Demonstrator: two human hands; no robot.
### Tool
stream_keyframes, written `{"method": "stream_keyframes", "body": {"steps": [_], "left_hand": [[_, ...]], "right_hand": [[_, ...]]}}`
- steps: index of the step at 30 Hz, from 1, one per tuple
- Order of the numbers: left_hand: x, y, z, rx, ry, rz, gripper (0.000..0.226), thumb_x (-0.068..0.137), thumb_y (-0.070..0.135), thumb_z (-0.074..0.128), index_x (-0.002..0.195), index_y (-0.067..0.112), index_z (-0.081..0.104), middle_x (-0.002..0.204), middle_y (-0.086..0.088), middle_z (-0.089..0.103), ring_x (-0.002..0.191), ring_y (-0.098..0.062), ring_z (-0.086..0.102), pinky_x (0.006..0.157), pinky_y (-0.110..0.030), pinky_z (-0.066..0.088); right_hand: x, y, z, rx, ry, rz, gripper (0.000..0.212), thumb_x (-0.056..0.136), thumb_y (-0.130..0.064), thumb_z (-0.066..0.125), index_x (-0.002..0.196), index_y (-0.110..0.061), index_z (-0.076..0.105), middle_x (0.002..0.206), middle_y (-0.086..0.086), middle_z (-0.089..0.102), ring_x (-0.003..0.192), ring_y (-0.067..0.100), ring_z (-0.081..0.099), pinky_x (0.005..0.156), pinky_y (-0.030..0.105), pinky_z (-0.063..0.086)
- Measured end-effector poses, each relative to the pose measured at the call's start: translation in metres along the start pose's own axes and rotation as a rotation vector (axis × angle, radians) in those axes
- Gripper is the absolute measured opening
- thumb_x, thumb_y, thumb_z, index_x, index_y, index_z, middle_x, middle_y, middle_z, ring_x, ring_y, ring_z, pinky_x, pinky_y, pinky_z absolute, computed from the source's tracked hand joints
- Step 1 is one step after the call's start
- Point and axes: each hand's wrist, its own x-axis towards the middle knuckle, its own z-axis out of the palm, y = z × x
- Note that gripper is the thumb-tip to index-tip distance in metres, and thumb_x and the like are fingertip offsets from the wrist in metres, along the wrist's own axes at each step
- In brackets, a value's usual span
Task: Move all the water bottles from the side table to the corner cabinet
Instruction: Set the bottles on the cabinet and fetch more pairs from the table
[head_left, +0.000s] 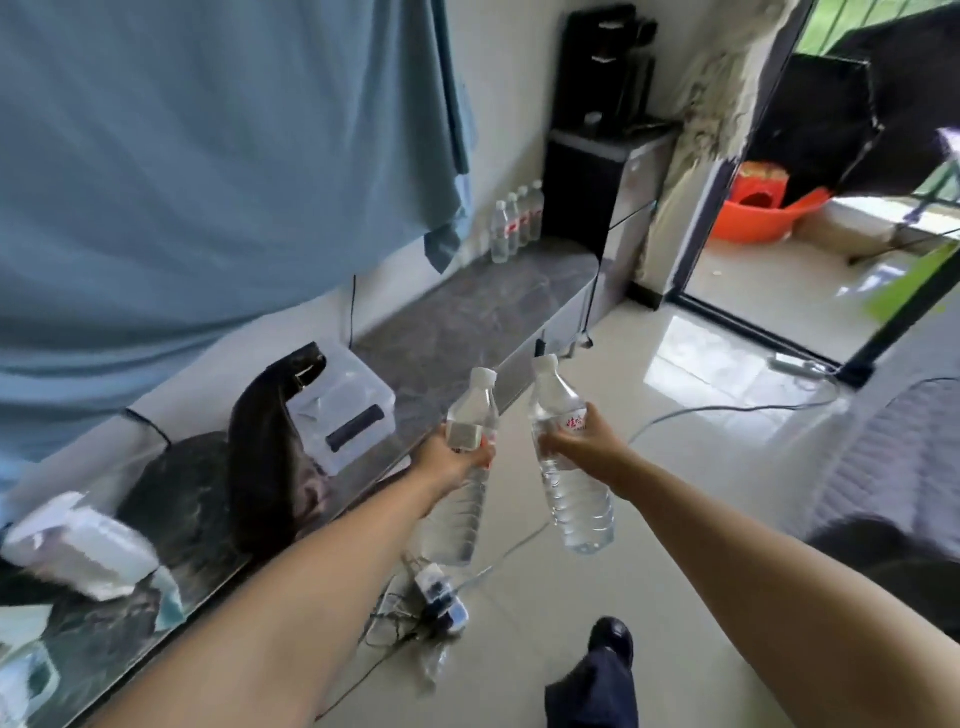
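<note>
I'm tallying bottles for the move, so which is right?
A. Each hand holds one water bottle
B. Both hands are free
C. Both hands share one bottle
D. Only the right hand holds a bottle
A: the left hand grips one water bottle and the right hand grips another, both capped and carried above the floor.
</note>
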Motion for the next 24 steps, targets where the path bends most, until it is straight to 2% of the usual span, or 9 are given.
{"method": "stream_keyframes", "body": {"steps": [3,5,7,8,11,13,18,22,24], "left_hand": [[0.047,0.034,0.054,-0.027,-0.02,-0.002,0.017,0.076,0.017,0.081,0.077,0.019,0.064,0.077,0.003,0.067,0.069,-0.009,0.061,0.067,-0.02,0.048],[0.08,0.06,0.09,-0.026,-0.05,0.004,0.016,0.077,0.022,0.08,0.083,0.013,0.067,0.082,-0.004,0.07,0.079,-0.019,0.065,0.077,-0.025,0.048],[0.106,0.084,0.12,-0.032,-0.065,-0.008,0.03,0.078,0.027,0.078,0.097,0.007,0.067,0.094,-0.011,0.072,0.091,-0.025,0.067,0.088,-0.033,0.05],[0.12,0.1,0.136,-0.045,-0.057,-0.015,0.036,0.078,0.029,0.078,0.104,0.008,0.065,0.098,-0.009,0.071,0.091,-0.024,0.067,0.087,-0.034,0.05],[0.158,0.136,0.175,-0.131,-0.045,-0.007,0.041,0.079,0.03,0.077,0.11,0.009,0.062,0.095,-0.003,0.068,0.081,-0.014,0.062,0.068,-0.025,0.046],[0.182,0.157,0.195,-0.134,-0.053,-0.008,0.044,0.079,0.033,0.076,0.113,0.009,0.061,0.095,-0.004,0.067,0.082,-0.015,0.061,0.065,-0.024,0.043],[0.248,0.19,0.226,-0.084,-0.055,0.007,0.021,0.079,0.028,0.077,0.092,0.015,0.068,0.077,0.004,0.067,0.073,-0.011,0.061,0.07,-0.021,0.044],[0.314,0.209,0.245,-0.037,-0.036,0.001,0.019,0.076,0.03,0.079,0.073,0.023,0.062,0.069,0.015,0.063,0.065,0.0,0.057,0.051,-0.008,0.042],[0.347,0.218,0.251,-0.03,-0.057,-0.001,0.019,0.076,0.029,0.08,0.076,0.023,0.062,0.073,0.013,0.064,0.07,-0.006,0.061,0.057,-0.013,0.043]], "right_hand": [[0.04,0.01,-0.061,-0.012,0.028,0.009,0.052,0.076,-0.007,0.074,0.121,0.0,0.049,0.103,0.021,0.063,0.086,0.03,0.063,0.083,0.043,0.056],[0.07,0.013,-0.106,-0.042,0.03,0.015,0.052,0.076,-0.008,0.074,0.121,0.001,0.05,0.102,0.021,0.063,0.083,0.025,0.061,0.076,0.036,0.055],[0.096,0.01,-0.147,-0.07,0.02,0.02,0.057,0.075,-0.01,0.076,0.124,0.0,0.049,0.107,0.02,0.064,0.084,0.025,0.062,0.071,0.03,0.053],[0.11,0.008,-0.172,-0.084,0.031,0.019,0.058,0.074,-0.01,0.076,0.124,-0.003,0.049,0.108,0.018,0.064,0.085,0.024,0.062,0.071,0.029,0.053],[0.151,-0.004,-0.231,-0.156,0.061,0.0,0.055,0.07,-0.015,0.078,0.118,-0.008,0.052,0.104,0.016,0.067,0.088,0.028,0.066,0.074,0.036,0.057],[0.178,-0.013,-0.263,-0.166,0.09,-0.005,0.053,0.069,-0.017,0.078,0.115,-0.01,0.052,0.102,0.015,0.067,0.09,0.032,0.067,0.076,0.043,0.059],[0.238,-0.021,-0.304,-0.132,0.141,-0.015,0.052,0.071,-0.018,0.077,0.115,-0.009,0.053,0.104,0.017,0.068,0.093,0.035,0.067,0.085,0.05,0.057],[0.293,-0.018,-0.325,-0.151,0.108,-0.001,0.051,0.068,-0.017,0.078,0.113,-0.008,0.055,0.101,0.017,0.069,0.09,0.032,0.068,0.081,0.047,0.059],[0.323,-0.017,-0.334,-0.155,0.093,0.015,0.05,0.069,-0.017,0.078,0.112,-0.009,0.054,0.099,0.015,0.069,0.087,0.03,0.068,0.074,0.043,0.059]]}}
